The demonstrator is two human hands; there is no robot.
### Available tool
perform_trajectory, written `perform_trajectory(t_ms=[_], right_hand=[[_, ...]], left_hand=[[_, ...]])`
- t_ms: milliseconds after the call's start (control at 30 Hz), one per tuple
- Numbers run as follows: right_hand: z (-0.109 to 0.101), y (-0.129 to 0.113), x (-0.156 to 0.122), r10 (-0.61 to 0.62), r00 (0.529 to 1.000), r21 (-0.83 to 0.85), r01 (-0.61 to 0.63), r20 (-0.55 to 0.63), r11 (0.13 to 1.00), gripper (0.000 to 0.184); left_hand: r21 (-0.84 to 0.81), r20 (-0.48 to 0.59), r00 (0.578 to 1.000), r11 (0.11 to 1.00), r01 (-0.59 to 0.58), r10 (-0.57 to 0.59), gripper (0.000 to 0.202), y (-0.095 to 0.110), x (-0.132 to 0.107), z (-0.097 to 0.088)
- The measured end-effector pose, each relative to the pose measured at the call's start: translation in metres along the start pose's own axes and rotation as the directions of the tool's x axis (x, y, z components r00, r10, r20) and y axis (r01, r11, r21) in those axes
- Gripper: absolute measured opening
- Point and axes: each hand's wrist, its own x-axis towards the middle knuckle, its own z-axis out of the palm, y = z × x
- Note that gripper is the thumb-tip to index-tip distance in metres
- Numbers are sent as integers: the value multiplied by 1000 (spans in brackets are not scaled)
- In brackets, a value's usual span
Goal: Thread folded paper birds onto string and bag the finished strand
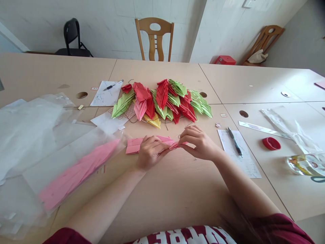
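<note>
My left hand (149, 150) is closed around a row of folded pink paper pieces (134, 145) lying on the wooden table (177, 189). My right hand (199, 142) pinches the right end of that same pink row with thumb and fingertips. Just beyond both hands lies a heap of folded red, green, pink and yellow paper pieces (162, 100), strung on thin wire.
A clear plastic bag with pink paper (76, 174) lies at the left among other plastic sheets. Right of my hands are a paper with a pen (235, 141), a ruler (261, 129), a red lid (271, 143) and a plastic bottle (306, 164). Chairs stand behind the table.
</note>
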Motion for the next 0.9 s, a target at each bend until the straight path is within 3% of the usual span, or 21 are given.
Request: perform_trajectory(t_ms=[333,500,767,900], right_hand=[[16,-16,2,-45,997,-64,48,55,997,8],[14,-16,3,-44,993,-40,49,109,998,7],[-2,2,0,48,998,-31,-46,49,998,8],[2,1,1,33,999,23,-34,34,999,21]], left_hand=[[44,73,984,985,-166,163,12,6,4,0],[21,74,977,979,-203,201,11,9,4,0],[-45,57,988,989,-142,144,12,2,3,-3],[-84,33,997,994,-67,70,7,1,2,-1]])
